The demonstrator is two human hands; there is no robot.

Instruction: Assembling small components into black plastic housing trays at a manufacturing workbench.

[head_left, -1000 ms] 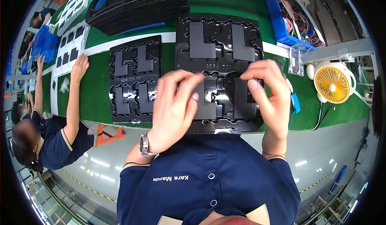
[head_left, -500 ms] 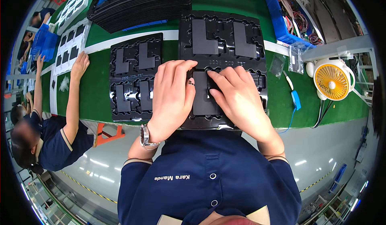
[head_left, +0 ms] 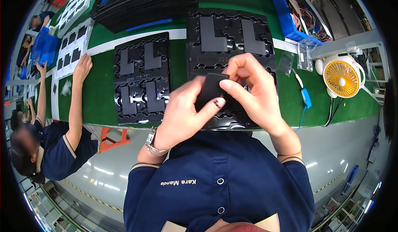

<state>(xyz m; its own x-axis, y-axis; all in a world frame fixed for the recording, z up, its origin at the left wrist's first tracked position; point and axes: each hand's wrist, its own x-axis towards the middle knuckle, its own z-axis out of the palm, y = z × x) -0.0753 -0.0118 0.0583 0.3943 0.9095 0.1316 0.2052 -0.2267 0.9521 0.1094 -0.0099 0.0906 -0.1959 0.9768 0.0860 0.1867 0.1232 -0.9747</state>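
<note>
Above the near half of a black moulded tray (head_left: pixel 201 59), a flat black piece (head_left: pixel 212 87) is held up between both my hands. My left hand (head_left: pixel 182 109), slightly blurred, grips its left and lower edge with the thumb across the near corner. My right hand (head_left: pixel 259 95) pinches its upper right corner between thumb and fingers. Two dark grey L-shaped pieces, one of them the left piece (head_left: pixel 211 41), lie in the tray's far pockets; my hands hide much of the near pockets. To the left, a second black tray (head_left: pixel 141 75) carries several similar L-shaped pieces.
Behind the trays rises a stack of black trays (head_left: pixel 149 8). A blue bin of cables (head_left: pixel 286 29), clear plastic bags (head_left: pixel 304 58), a blue-ended corded tool (head_left: pixel 306 97) and a yellow-and-white fan (head_left: pixel 342 80) stand right. At left a co-worker (head_left: pixel 62 149) handles a white tray (head_left: pixel 88 31).
The black piece has been lifted out of the tray's near left pocket and tilted between my hands. Both hands have drawn together over the tray, which has shifted slightly.
</note>
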